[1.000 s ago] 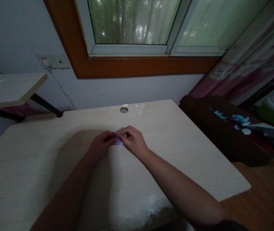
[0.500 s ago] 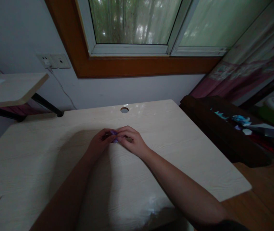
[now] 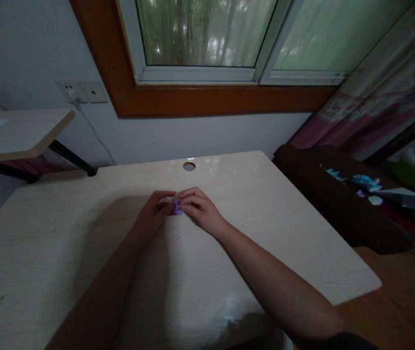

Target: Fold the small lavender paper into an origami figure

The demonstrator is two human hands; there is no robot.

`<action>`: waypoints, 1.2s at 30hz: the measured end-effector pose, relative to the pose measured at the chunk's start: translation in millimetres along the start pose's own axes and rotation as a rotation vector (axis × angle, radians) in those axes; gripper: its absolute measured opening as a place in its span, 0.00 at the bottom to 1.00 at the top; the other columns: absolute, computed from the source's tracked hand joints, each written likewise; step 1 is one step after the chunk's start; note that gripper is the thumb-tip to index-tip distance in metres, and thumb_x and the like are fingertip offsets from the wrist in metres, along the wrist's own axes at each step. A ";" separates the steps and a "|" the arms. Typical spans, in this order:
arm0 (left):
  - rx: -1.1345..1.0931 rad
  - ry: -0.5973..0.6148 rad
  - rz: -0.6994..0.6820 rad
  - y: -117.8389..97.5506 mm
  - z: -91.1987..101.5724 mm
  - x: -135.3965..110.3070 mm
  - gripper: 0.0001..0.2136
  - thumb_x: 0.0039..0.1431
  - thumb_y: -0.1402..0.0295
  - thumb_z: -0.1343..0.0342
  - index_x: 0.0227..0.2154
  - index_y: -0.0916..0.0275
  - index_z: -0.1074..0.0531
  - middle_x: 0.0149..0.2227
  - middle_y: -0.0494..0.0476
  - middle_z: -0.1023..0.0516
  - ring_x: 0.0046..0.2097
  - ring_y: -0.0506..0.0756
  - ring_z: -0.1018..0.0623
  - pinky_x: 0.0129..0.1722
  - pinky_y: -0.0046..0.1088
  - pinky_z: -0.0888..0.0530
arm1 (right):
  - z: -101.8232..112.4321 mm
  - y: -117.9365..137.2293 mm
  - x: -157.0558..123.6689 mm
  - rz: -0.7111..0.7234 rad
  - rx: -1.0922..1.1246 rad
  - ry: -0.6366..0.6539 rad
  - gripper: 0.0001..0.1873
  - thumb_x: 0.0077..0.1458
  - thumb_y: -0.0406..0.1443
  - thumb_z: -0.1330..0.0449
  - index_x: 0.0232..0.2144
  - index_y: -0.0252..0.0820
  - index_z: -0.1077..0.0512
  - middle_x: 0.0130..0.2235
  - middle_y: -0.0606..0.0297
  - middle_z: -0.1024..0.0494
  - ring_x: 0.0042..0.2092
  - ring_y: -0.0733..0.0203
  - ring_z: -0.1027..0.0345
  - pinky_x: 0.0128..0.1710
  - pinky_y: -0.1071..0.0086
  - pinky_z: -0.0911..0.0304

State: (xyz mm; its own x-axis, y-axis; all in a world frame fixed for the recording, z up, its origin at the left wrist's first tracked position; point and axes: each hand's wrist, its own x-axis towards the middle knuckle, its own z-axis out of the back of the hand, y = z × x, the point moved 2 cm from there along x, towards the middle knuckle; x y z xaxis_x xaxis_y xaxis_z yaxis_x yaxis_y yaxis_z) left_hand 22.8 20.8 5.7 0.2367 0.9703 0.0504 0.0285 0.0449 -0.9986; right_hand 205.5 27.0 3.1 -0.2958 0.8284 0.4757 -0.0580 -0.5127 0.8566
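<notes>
Left hand [image 3: 151,214] and right hand [image 3: 204,212] both pinch small purple piece [image 3: 177,208], seemingly part-folded; how much folding remains, cannot tell.

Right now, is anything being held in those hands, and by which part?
A small purple piece, pinched at its left side by the left hand; the right hand is at its right side, its grip unclear.

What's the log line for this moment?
left hand: at small purple piece | right hand: at same piece | grip: unclear | surface: pale desk
</notes>
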 end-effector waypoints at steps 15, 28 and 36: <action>-0.080 -0.040 -0.098 6.1 3.7 1.0 0.09 0.59 0.62 0.40 0.37 0.61 0.28 0.52 0.55 0.33 0.41 0.51 0.23 0.41 0.34 0.18 | -0.8 -5.5 -0.5 -0.139 0.086 -0.073 0.13 0.58 0.42 0.37 0.43 0.46 0.28 0.47 0.60 0.30 0.43 0.62 0.30 0.45 0.65 0.33; 0.081 -0.163 -0.183 9.8 7.8 3.9 0.08 0.59 0.62 0.40 0.33 0.62 0.26 0.52 0.57 0.30 0.46 0.53 0.23 0.49 0.37 0.22 | -10.0 -11.6 -4.2 -0.375 0.285 -0.040 0.16 0.51 0.44 0.33 0.37 0.43 0.31 0.31 0.67 0.24 0.33 0.64 0.28 0.35 0.70 0.35; 0.174 -0.099 -0.220 6.0 6.4 4.5 0.08 0.58 0.62 0.39 0.31 0.62 0.23 0.50 0.59 0.28 0.49 0.56 0.25 0.50 0.36 0.24 | -8.9 -14.2 -4.3 -0.406 0.216 -0.113 0.14 0.49 0.44 0.33 0.32 0.41 0.29 0.28 0.70 0.26 0.28 0.67 0.34 0.30 0.72 0.39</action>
State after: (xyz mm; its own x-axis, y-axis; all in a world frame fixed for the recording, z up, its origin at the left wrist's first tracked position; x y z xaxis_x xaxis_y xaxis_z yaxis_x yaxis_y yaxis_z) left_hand 17.8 27.0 -0.2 0.1476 0.9509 0.2722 -0.1005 0.2882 -0.9523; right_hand 199.1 28.7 -12.9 -0.1841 0.9776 0.1018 0.0554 -0.0930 0.9941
